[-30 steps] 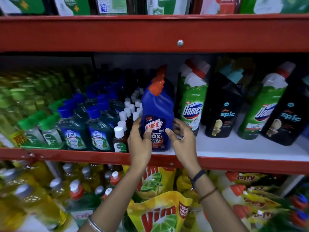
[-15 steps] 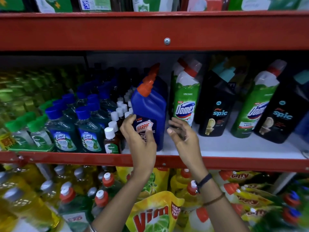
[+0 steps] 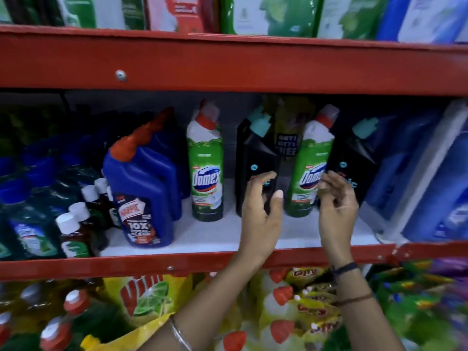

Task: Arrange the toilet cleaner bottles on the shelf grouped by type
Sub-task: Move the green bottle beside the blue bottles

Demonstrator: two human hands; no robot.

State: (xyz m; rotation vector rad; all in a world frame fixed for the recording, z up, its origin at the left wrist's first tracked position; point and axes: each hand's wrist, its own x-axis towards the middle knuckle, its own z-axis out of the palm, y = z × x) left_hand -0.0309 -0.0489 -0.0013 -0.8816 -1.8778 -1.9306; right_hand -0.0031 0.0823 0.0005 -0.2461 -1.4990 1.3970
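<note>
On the middle shelf point(image 3: 222, 235) a row of blue Harpic bottles point(image 3: 141, 198) with orange caps stands at the left. To their right stand a green Domex bottle point(image 3: 206, 171), a black Spic bottle point(image 3: 253, 153), a second Domex bottle point(image 3: 310, 168) and a second black Spic bottle point(image 3: 359, 153). My left hand point(image 3: 262, 209) curls around the lower front of the first Spic bottle, thumb on its right edge. Fingers bent and apart, my right hand point(image 3: 335, 201) hovers between the second Domex and the second Spic, holding nothing.
Small brown bottles with white caps point(image 3: 76, 229) and dark green Lizol bottles point(image 3: 30, 224) fill the shelf's left. Large blue packs point(image 3: 430, 178) stand at the right. The red upper shelf beam point(image 3: 228, 64) hangs close overhead. Vim pouches point(image 3: 147, 297) and bottles lie on the shelf below.
Both hands left the front Harpic bottle and moved right. The left one now wraps the first Spic bottle; the right one reached the second Domex and Spic. The view swung right too.
</note>
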